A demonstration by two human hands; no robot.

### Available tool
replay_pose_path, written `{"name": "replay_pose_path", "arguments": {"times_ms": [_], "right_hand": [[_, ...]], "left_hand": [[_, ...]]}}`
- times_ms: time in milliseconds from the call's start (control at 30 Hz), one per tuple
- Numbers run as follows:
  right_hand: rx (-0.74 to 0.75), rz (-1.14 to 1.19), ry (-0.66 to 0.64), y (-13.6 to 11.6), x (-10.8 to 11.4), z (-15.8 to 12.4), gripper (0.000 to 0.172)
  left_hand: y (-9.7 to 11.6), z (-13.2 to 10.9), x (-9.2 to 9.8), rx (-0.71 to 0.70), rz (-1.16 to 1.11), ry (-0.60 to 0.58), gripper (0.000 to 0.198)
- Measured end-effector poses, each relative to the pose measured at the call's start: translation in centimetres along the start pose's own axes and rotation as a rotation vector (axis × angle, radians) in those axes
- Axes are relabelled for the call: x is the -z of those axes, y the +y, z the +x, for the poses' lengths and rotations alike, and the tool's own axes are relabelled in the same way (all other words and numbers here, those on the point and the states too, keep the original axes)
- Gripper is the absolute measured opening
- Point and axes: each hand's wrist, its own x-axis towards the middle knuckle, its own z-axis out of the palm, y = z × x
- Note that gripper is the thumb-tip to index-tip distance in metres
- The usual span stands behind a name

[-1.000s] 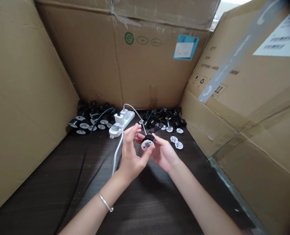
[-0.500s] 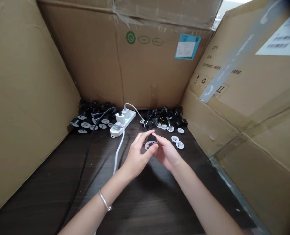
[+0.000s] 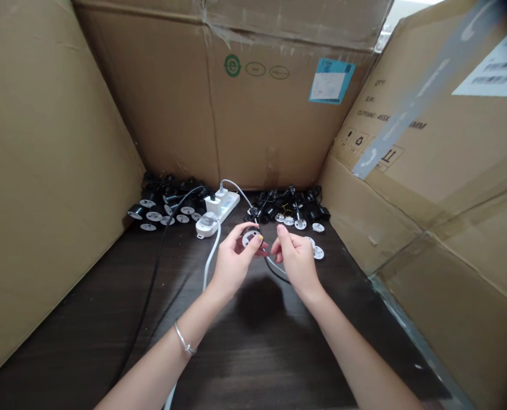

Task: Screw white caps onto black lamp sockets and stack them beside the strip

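Observation:
My left hand (image 3: 231,259) grips a short black cylinder with a white disc on its end (image 3: 249,241), the disc tilted toward me and my thumb on its edge. To the right, apart from the cylinder, my right hand (image 3: 298,259) is closed, fingers curled in and thumb on top. Whatever its fingers hold, if anything, is hidden. A thin white cable and a black cable (image 3: 276,275) run between the hands and disappear behind the right one. Loose white discs (image 3: 318,252) lie just beyond that hand, partly covered by it.
A white power strip (image 3: 206,228) with plugs sits behind my left hand. Several black cylinders with white discs (image 3: 154,216) are piled at back left. More black parts (image 3: 313,210) lie at back right. Cardboard walls (image 3: 270,131) surround the dark table (image 3: 86,336).
My right hand has come off the black cylinder and moved right, curling closed. My left hand has shifted slightly left with the cylinder. The cables between the hands now show.

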Motion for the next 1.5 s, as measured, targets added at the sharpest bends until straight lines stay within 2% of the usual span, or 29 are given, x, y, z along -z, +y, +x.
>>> {"name": "replay_pose_path", "arguments": {"times_ms": [100, 233, 300, 367, 433, 500, 567, 667, 800, 867, 1033, 1167, 1267, 1367, 1500], "right_hand": [[0.048, 0.027, -0.019, -0.1, -0.1, 0.0, 0.043], [0.107, 0.162, -0.025, 0.0, -0.2, 0.0, 0.015], [0.102, 0.221, -0.096, -0.1, -0.2, 0.1, 0.027], [0.061, 0.261, -0.242, -0.3, -0.2, 0.1, 0.039], [-0.004, 0.323, -0.371, -0.6, -0.2, 0.1, 0.04], [-0.055, 0.392, -0.417, -1.0, -0.2, 0.0, 0.034], [-0.072, 0.429, -0.411, -1.2, -0.2, 0.0, 0.029], [-0.021, 0.412, -0.382, -1.2, 0.1, 0.2, 0.026], [0.08, 0.409, -0.346, -0.6, 0.6, 0.6, 0.021], [0.089, 0.42, -0.359, -0.4, 0.7, 0.8, 0.02], [0.02, 0.451, -0.409, -0.8, 1.2, 0.8, 0.029], [-0.017, 0.551, -0.475, -1.2, 1.4, 0.7, 0.037], [-0.042, 0.579, -0.471, -1.4, 1.3, 0.5, 0.037], [-0.062, 0.578, -0.461, -1.4, 1.2, 0.4, 0.039], [-0.079, 0.592, -0.445, -1.3, 1.2, 0.5, 0.038]], "left_hand": [[0.1, -0.2, -0.2, -0.005, 0.077, -0.003, 0.033], [-0.2, -0.5, -0.4, 0.011, 0.098, -0.024, 0.032], [-0.5, -0.5, -0.3, -0.001, 0.123, -0.029, 0.033], [-0.7, -0.5, -0.1, -0.021, 0.17, -0.035, 0.032], [-0.8, -0.5, 0.1, -0.042, 0.234, -0.021, 0.032], [-0.9, -0.5, 0.2, -0.062, 0.301, -0.003, 0.031], [-1.0, -0.6, 0.2, -0.084, 0.368, 0.001, 0.029], [-0.7, -0.7, 0.2, -0.136, 0.406, -0.033, 0.029], [-0.1, -0.7, 0.2, -0.179, 0.194, -0.208, 0.041], [0.2, -0.6, 0.2, -0.15, 0.096, -0.249, 0.038], [0.4, -0.4, 0.2, -0.078, 0.068, -0.213, 0.038], [0.0, -0.2, 0.2, -0.093, 0.039, -0.178, 0.038], [0.0, -0.2, 0.2, -0.115, 0.064, -0.155, 0.037], [0.1, -0.3, 0.2, -0.102, 0.049, -0.167, 0.036], [0.2, 0.0, 0.2, -0.042, -0.08, -0.223, 0.035]]}}
